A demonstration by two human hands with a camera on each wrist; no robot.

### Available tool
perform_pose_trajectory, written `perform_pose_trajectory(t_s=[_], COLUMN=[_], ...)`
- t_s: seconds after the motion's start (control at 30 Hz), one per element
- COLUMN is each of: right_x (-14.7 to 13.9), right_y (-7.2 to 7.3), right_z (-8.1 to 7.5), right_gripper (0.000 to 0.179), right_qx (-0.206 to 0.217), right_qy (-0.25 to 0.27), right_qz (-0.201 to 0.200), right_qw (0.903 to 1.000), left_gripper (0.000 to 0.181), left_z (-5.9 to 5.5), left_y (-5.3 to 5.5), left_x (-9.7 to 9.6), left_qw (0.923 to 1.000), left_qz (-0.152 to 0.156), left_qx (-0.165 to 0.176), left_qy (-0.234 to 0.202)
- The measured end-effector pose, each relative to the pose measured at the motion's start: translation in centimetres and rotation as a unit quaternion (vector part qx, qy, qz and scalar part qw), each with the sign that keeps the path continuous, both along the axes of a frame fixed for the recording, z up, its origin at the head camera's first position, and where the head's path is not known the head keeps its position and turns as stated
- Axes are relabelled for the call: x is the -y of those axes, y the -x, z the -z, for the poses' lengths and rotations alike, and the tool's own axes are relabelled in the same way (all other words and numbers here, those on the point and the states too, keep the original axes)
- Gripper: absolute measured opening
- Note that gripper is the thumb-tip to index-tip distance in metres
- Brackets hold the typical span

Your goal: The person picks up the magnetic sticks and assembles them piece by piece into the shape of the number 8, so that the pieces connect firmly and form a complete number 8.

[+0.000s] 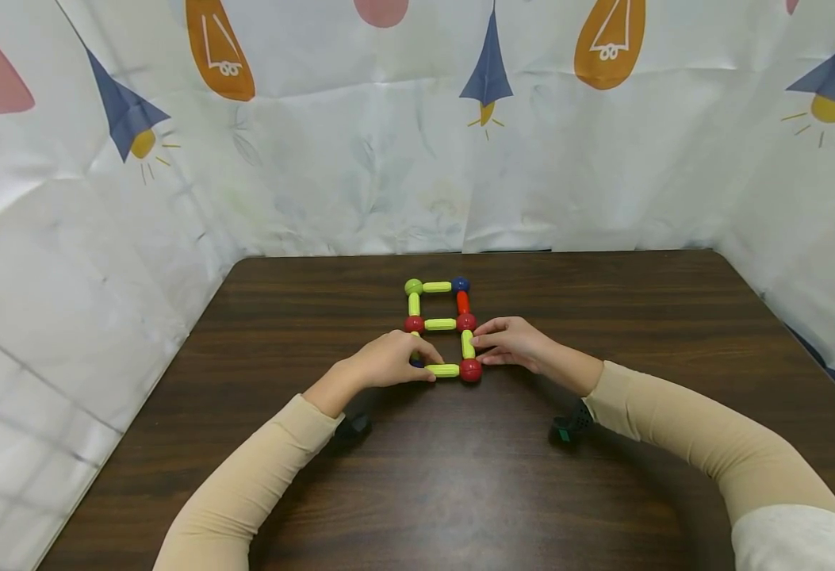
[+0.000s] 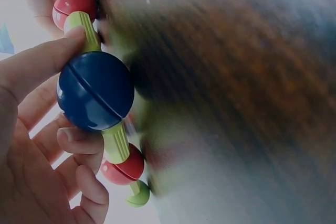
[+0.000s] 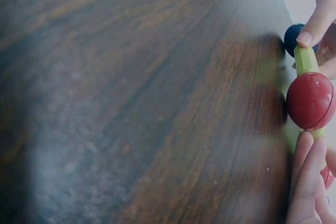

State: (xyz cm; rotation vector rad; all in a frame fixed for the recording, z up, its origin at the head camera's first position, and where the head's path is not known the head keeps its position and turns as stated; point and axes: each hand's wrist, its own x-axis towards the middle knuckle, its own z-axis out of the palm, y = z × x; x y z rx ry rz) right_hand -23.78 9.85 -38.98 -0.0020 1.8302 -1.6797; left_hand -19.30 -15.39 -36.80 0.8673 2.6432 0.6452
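Observation:
A flat frame of toy building rods and balls lies on the dark wooden table (image 1: 446, 492), forming two joined squares. My left hand (image 1: 392, 358) is at its near left corner, mostly covering the dark blue ball (image 2: 95, 92). Its thumb and a finger pinch the yellow-green front rod (image 1: 442, 370) beside that ball. At the right side, the fingertips of my right hand (image 1: 515, 344) touch the yellow-green side rod (image 1: 468, 346), with fingers fairly straight. Just in front of them sits the near red ball (image 1: 470, 370). The left side rod (image 2: 116, 144) is partly hidden by my left hand.
Beyond my hands, the frame continues with two red balls, a red rod (image 1: 463, 303), a green ball (image 1: 413, 287) and another blue ball (image 1: 461, 285). Dark wrist devices show under both forearms. A patterned white curtain (image 1: 360, 174) hangs behind the table.

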Motion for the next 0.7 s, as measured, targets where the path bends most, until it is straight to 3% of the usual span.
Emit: perform_pose_trajectory(t_s=[0.37, 0.7], right_x=[-1.6, -4.3], right_y=[0.5, 1.8], right_z=[0.0, -0.7], right_gripper=[0.037, 0.045], right_qx=[-0.039, -0.115], right_qy=[-0.017, -0.005], right_qz=[-0.022, -0.029], right_qw=[0.9989, 0.9930], left_gripper=[0.027, 0.030], left_z=[-0.1, -1.3], left_y=[0.0, 0.5], left_x=[0.4, 2.6], left_qw=[0.9999, 0.9971], left_qz=[0.004, -0.047], left_qx=[0.008, 0.006], left_qy=[-0.007, -0.060])
